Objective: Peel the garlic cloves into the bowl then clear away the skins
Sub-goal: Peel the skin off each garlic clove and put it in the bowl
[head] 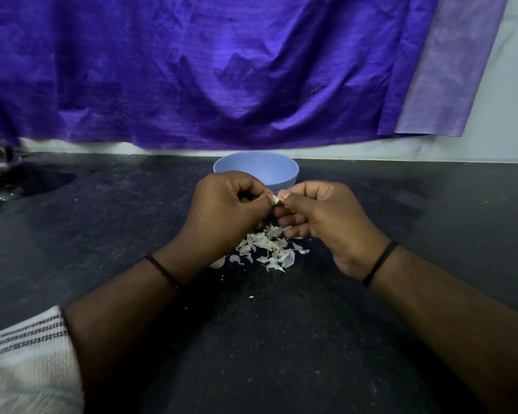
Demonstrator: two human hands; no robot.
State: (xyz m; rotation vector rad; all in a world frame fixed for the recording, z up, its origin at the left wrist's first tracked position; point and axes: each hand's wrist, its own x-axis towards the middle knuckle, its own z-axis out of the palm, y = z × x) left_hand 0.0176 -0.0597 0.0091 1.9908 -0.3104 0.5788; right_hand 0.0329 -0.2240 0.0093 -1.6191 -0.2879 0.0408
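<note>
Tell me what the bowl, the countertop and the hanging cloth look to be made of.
Bowl: probably plastic, matte pale blue, even colour with no glaze shine.
Countertop: likely polished dark stone, speckled, faint reflections.
Hanging cloth: woven fabric, silky purple sheen, creased folds.

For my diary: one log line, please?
step: peeling | left hand, right hand: pinch clove | skins: counter | bowl: behind

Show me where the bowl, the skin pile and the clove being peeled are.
bowl (278,170): head view, inner back wall.
skin pile (269,248): head view, middle of the heap on the counter.
clove (275,199): head view, white tip showing between both hands' fingertips.
</note>
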